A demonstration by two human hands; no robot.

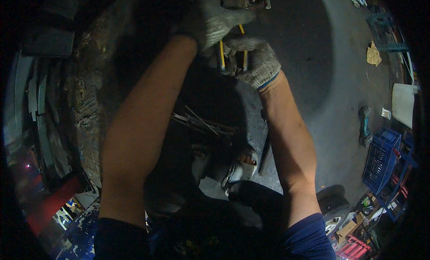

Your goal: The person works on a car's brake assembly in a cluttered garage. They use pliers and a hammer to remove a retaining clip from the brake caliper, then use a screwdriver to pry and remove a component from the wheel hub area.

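Note:
Both of my hands wear grey knitted gloves and are close together at the top of the view. My right hand (260,60) is closed around a two-handled tool (221,54) with yellow stripes along its dark handles, which looks like pliers. Its jaws are hidden in shadow and behind the gloves. My left hand (208,25) is just above and left of it, fingers curled to the right; what they hold is hidden. Beyond the hands, a rusty metal part (267,2) with a short stub shows at the top edge.
Thin metal rods (204,124) lie below my hands, near my sandalled foot (247,159). To the right are a teal power tool (366,123), a blue plastic crate (380,159) and a wheel (333,213). A rough, dirty surface (87,98) runs along the left.

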